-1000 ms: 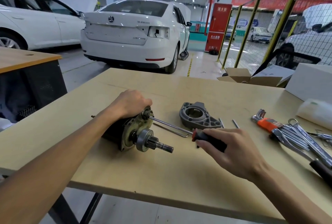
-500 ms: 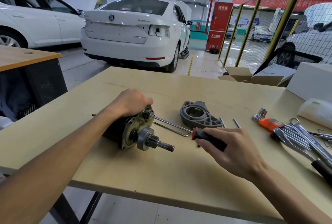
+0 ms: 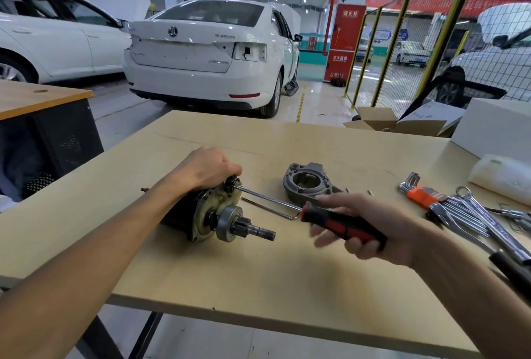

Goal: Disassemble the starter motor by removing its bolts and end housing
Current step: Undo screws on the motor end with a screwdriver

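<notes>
Left hand (image 3: 207, 168) grips motor (image 3: 201, 215) near table's (image 3: 258, 286) left edge; right hand (image 3: 370, 229) loosely holds screwdriver (image 3: 342, 225), fingers blurred; housing (image 3: 309, 186) beyond.

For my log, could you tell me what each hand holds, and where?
Right hand: red-and-black screwdriver, by its handle. Left hand: black starter motor, gripped on top.

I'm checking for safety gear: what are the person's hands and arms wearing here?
Nothing visible: the left hand and right hand are bare, without gloves, rings or a watch. Both forearms are bare too, with no sleeves reaching into view.
</notes>
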Demonstrator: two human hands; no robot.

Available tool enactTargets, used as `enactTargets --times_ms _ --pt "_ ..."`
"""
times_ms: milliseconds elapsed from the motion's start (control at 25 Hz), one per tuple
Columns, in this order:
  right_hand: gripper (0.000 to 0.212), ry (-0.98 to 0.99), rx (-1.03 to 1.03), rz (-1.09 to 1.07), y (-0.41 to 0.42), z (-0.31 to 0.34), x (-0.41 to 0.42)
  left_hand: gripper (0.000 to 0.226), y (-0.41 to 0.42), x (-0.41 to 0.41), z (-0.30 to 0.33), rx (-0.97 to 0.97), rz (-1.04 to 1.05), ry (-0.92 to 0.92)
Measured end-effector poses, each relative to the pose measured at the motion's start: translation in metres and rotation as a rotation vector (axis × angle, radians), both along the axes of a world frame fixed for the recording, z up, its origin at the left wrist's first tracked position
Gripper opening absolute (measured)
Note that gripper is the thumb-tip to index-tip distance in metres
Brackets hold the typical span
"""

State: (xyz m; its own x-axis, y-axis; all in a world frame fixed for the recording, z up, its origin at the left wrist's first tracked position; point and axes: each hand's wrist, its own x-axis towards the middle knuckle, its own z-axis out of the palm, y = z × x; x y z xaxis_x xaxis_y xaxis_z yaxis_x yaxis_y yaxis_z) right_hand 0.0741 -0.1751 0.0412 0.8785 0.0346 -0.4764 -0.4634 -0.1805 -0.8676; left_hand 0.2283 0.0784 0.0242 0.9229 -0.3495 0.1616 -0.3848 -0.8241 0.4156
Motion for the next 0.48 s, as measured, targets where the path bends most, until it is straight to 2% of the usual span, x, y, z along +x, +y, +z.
enactTargets --times_ms 80,120,280,320,360,400,480 --pt "0.054 -0.023 -0.247 0.117 0.004 0.008 -0.001 0.051 0.0 0.002 0.0 0.003 -0.007 0.009" --pt "0.057 -0.125 -0.418 0.108 0.007 0.013 -0.003 0.05 -0.001 0.004 0.0 0.003 -0.003 0.017" --pt "0.065 -0.798 -1.197 0.066 0.019 0.014 -0.012 0.043 -0.002 0.005 0.0 0.01 0.012 0.059" --pt "0.066 -0.906 -1.3 0.053 0.019 0.011 -0.014 0.042 -0.003 0.004 0.0 0.008 0.013 0.062" --pt "0.066 -0.975 -1.301 0.023 0.019 0.007 -0.015 0.042 -0.003 0.003 0.001 0.013 0.014 0.057" --pt "0.063 -1.006 -1.167 -0.061 0.018 0.005 -0.015 0.042 -0.004 0.001 0.002 0.029 0.014 0.045" --pt "0.048 -0.876 -0.577 -0.313 0.014 0.005 -0.008 0.039 -0.005 -0.003 0.004 0.036 0.024 0.024"
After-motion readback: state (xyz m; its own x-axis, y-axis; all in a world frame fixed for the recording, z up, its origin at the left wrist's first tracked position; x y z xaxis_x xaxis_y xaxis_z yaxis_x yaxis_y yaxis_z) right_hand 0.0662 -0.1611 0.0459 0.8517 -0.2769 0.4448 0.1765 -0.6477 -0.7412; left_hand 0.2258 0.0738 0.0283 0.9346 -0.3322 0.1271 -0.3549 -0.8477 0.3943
